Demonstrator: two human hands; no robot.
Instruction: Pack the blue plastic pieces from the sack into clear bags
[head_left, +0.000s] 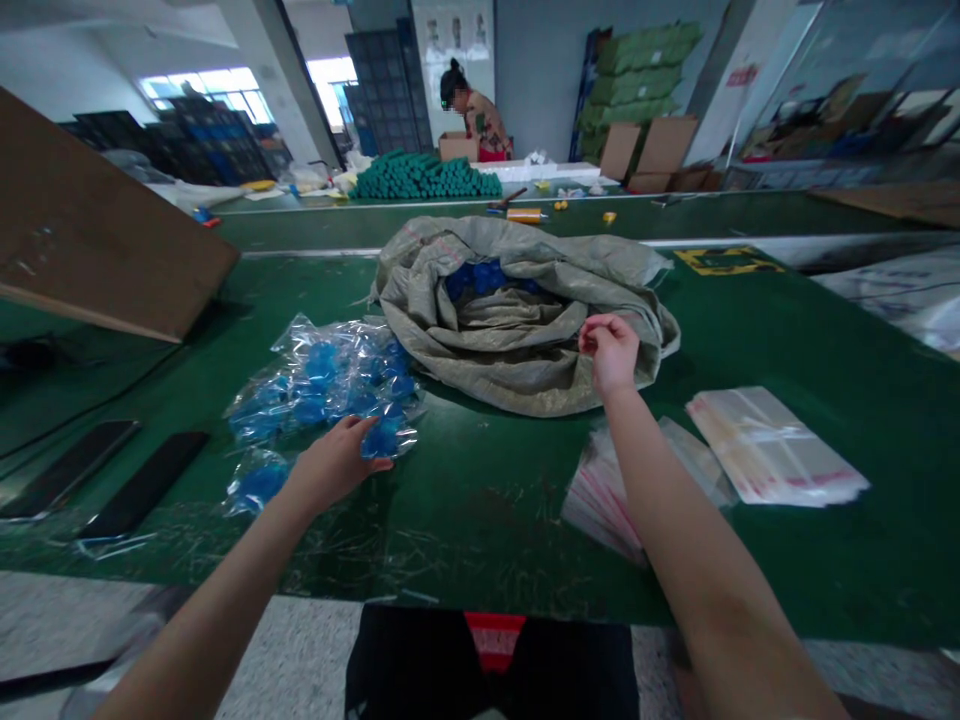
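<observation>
My left hand (341,462) is at the near right edge of a heap of clear plastic bags with blue pieces (319,375). Its thumb and fingers are around one bagged blue piece (385,436). Over the right side of a grey-green woven sack (517,395) is my right hand (613,352), its fingers curled together; whether anything is in them is hidden. The sack's mouth is rolled down, and loose blue pieces (484,278) show inside. Below my right forearm lie flat clear bags with pink edges (600,495), partly covered by the arm.
A stack of flat clear bags (776,450) lies at right. Two dark phone-like slabs (142,485) are at left, near a tilted cardboard box (97,230). Across the table a person (484,120) stands by a pile of green rolls (424,177). An orange roll (525,215) lies behind the sack.
</observation>
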